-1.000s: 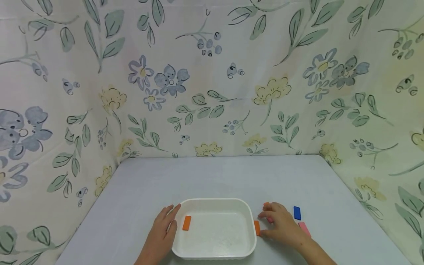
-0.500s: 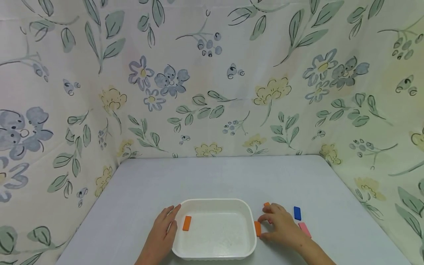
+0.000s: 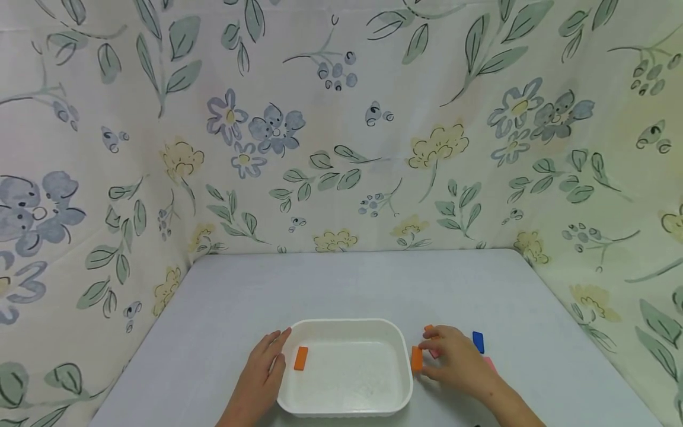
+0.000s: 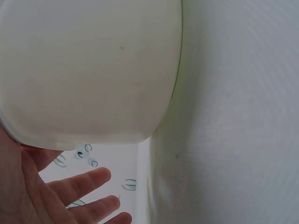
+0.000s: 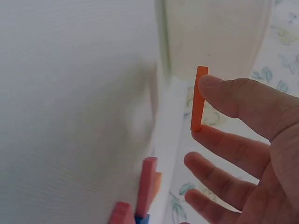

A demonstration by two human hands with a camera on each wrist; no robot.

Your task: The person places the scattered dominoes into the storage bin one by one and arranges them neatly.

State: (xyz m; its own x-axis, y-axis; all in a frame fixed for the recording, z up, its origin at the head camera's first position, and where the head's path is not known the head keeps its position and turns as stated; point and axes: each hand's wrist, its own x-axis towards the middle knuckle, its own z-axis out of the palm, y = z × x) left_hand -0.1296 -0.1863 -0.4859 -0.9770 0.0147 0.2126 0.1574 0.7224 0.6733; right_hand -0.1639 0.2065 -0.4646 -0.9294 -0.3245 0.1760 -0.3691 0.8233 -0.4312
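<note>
My right hand [image 3: 453, 362] pinches an orange block [image 5: 198, 100] between thumb and index finger, just right of the white plastic tray [image 3: 344, 414]. In the right wrist view this thin, flat block stands off the table surface, its other fingers spread below. My left hand [image 3: 261, 370] touches the tray's left side, its fingers fairly straight along the rim; the left wrist view shows the tray wall above the fingers [image 4: 84, 184]. Inside the tray, near its left wall, lies another orange block [image 3: 301, 359].
Right of the tray, partly hidden by my right hand, lie an orange block [image 3: 429, 328] and a pink block [image 3: 434, 353]. Farther right are a blue block [image 3: 478, 342] and another pink block [image 3: 490, 362]. Floral cloth [image 3: 341, 130] surrounds the white table [image 3: 341, 284].
My right thumb and index finger have closed on the orange block beside the tray, and it has shifted slightly up and right in the head view. The left hand stays put.
</note>
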